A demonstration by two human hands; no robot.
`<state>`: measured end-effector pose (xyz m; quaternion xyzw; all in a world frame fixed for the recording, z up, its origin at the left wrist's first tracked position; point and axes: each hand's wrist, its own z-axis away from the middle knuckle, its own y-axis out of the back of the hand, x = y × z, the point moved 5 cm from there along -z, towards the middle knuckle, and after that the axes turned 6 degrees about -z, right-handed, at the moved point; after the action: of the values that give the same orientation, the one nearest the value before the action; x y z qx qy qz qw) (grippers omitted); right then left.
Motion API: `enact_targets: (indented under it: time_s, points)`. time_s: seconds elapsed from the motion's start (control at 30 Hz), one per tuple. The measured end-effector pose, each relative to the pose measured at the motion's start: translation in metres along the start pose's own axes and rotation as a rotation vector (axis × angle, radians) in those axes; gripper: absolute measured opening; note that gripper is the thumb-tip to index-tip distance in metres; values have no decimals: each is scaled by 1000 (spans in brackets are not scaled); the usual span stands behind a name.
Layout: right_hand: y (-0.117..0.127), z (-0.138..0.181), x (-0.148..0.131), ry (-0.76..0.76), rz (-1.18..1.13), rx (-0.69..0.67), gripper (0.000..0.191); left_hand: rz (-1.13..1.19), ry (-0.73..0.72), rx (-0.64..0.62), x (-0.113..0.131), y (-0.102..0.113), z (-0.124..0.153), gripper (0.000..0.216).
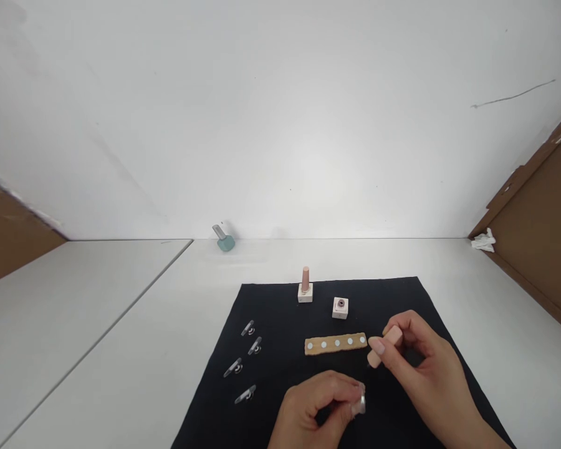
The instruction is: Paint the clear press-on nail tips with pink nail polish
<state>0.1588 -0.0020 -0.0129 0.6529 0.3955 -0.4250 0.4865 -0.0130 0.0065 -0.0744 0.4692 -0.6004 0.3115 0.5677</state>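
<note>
My right hand (425,368) is closed around a peach nail polish cap (384,347), tilted with its narrow end down to the left. A small dark tip shows below the cap; the brush is hard to make out. Lower down, my left hand (320,408) pinches a small clear, shiny false nail tip (361,399), partly hidden by the fingers. Just beyond the hands lies a tan cardboard strip (335,344) with several white dots. Behind it stands an uncapped nail polish bottle (340,310), its dark neck showing.
A capped nail polish bottle (305,292) stands near the back of the black cloth (280,324). Several clear nail tips (234,368) on small stands lie at left. A teal bottle (225,242) leans by the white wall. Crumpled white tissue (484,241) lies in the right corner.
</note>
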Motion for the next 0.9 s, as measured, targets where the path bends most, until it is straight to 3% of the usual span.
enact_targets:
  time_s: [0.17, 0.33, 0.5, 0.67, 0.83, 0.9]
  points:
    - [-8, 1, 0, 21, -27, -178, 27, -9, 80, 5, 0, 0, -1, 25]
    - [0, -2, 2, 36, 22, -12, 25, -10, 63, -34, -2, -2, 0, 19]
    - [-5, -1, 4, 34, -7, -103, 28, -13, 47, -48, -4, -2, 0, 18]
    - [1, -1, 2, 30, 32, -6, 26, -15, 93, -66, -5, -1, -1, 19]
    - [-9, 2, -2, 18, 41, -253, 27, -54, 113, -47, -1, 0, -2, 23]
    - [-9, 2, -2, 4, 58, -236, 27, -59, 113, -41, 0, 0, -2, 23]
